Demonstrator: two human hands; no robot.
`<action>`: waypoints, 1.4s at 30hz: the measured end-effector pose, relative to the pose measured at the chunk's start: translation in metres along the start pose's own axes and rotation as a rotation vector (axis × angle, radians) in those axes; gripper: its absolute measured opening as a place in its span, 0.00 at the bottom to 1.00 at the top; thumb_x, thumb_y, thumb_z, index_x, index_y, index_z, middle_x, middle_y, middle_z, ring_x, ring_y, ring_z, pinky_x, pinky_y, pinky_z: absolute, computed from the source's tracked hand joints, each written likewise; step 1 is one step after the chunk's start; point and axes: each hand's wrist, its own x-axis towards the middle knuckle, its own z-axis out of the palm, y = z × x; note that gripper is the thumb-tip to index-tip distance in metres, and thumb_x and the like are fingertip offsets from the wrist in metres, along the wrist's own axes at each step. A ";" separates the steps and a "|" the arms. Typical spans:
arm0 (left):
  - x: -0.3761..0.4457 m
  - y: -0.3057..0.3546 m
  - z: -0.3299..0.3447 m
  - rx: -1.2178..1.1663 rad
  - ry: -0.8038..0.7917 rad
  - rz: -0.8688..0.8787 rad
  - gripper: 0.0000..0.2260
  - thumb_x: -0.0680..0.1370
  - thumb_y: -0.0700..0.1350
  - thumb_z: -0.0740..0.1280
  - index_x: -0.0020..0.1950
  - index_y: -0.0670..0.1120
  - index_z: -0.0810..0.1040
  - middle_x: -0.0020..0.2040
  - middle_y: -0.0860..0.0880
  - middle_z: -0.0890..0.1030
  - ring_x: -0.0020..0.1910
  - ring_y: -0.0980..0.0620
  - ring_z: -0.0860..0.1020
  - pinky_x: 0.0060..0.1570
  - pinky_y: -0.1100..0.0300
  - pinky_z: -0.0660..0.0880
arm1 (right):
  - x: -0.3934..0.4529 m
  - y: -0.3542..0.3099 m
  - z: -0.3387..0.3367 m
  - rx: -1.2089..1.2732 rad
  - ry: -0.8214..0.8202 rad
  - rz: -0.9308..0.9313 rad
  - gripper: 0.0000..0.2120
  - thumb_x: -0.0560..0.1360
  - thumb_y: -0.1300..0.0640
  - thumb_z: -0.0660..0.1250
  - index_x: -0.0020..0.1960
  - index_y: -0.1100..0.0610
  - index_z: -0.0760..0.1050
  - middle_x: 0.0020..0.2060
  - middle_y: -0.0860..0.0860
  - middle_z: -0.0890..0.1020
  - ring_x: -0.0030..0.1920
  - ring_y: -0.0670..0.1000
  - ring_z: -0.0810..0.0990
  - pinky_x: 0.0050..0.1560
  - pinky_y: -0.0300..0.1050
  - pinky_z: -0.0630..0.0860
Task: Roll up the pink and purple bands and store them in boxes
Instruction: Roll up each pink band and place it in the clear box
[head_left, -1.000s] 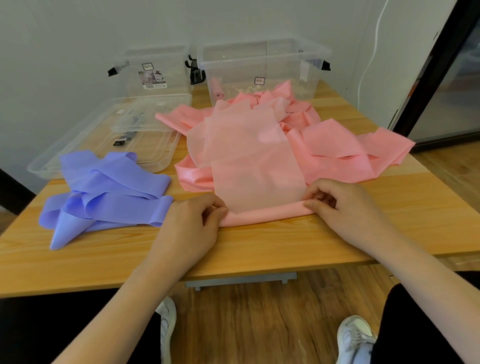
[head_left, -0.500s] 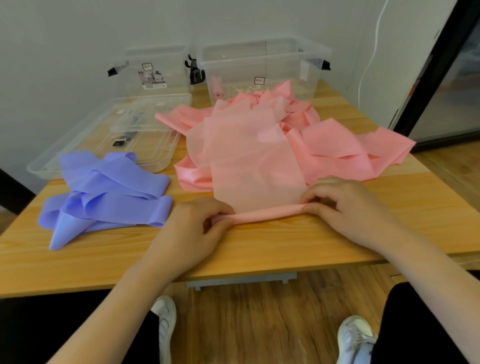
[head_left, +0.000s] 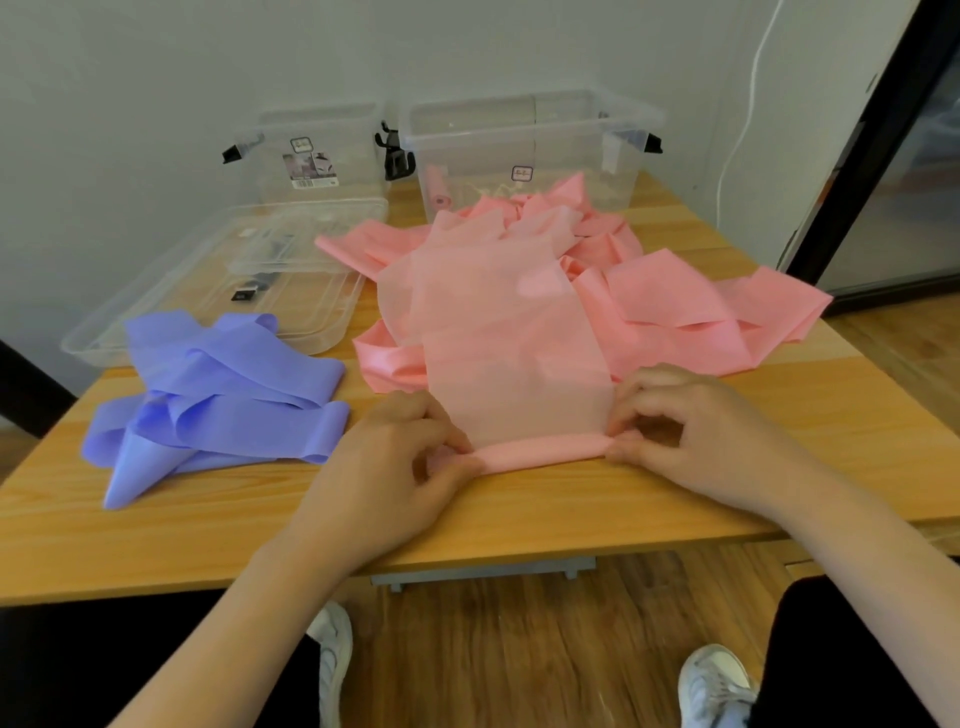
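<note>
Both hands, left and right, pinching ends of pink band roll near bench edge; keep roll tight, ends even.

Two bins stand at the back of the surface: left bin beside right bin, a small roll inside the right one. Lids lie in front of the left bin. One heap of bands sits at left, in front of the lids. A bigger heap of bands sits in front of the right bin, centre to right. A rolled end lies near the front edge, between the left hand and right hand, each at one end of it.
</note>
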 end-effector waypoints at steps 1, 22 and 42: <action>0.000 0.000 -0.002 -0.001 -0.029 0.017 0.17 0.70 0.61 0.61 0.45 0.50 0.82 0.42 0.59 0.76 0.43 0.60 0.73 0.43 0.68 0.70 | -0.001 0.000 -0.001 -0.005 -0.009 -0.008 0.08 0.67 0.55 0.74 0.40 0.45 0.75 0.41 0.40 0.77 0.47 0.41 0.73 0.49 0.30 0.67; 0.003 0.001 -0.002 -0.033 0.062 -0.074 0.06 0.74 0.42 0.69 0.50 0.48 0.82 0.40 0.64 0.76 0.43 0.72 0.72 0.44 0.79 0.65 | 0.000 -0.002 0.005 -0.025 0.089 0.087 0.04 0.73 0.57 0.68 0.45 0.50 0.79 0.41 0.42 0.78 0.43 0.38 0.74 0.46 0.28 0.67; 0.003 0.008 -0.013 -0.206 0.102 -0.375 0.09 0.71 0.39 0.71 0.45 0.53 0.79 0.39 0.59 0.80 0.40 0.62 0.77 0.40 0.79 0.67 | 0.002 0.004 -0.008 0.242 0.113 0.349 0.14 0.64 0.64 0.75 0.44 0.48 0.80 0.36 0.43 0.81 0.35 0.37 0.77 0.41 0.24 0.70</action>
